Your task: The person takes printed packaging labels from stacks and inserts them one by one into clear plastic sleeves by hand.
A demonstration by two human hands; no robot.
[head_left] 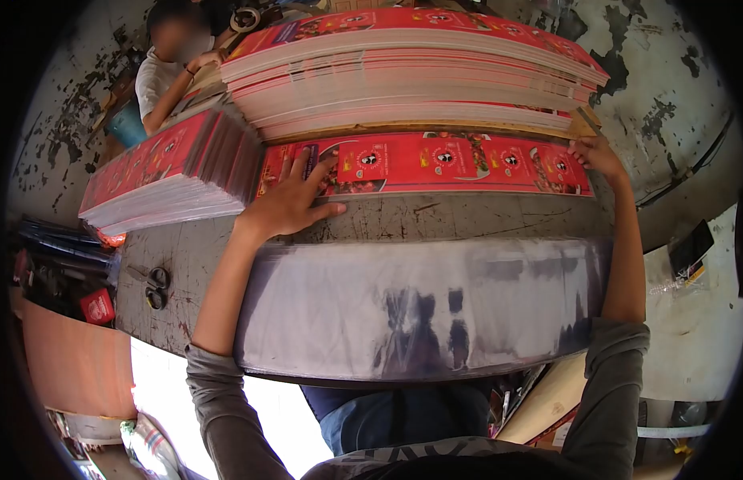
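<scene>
A long red printed sheet (467, 164) lies flat on the dark table, in front of a tall stack of similar sheets (419, 80). My left hand (287, 196) rests on its left end with the fingers spread. At the right end, my right hand (599, 156) has its fingers bent together near the sheet's upper corner; what they hold, if anything, is too small to make out. Nearest my body, a stack of clear plastic film (419, 308) spans the table's front edge, between my forearms.
Another stack of red printed pieces (171, 168) stands at the left. Black scissors (154, 286) lie on the scratched table (187, 248). A wooden strip (435, 130) borders the tall stack. Another person (159, 84) is at the back left, an arm by the stack.
</scene>
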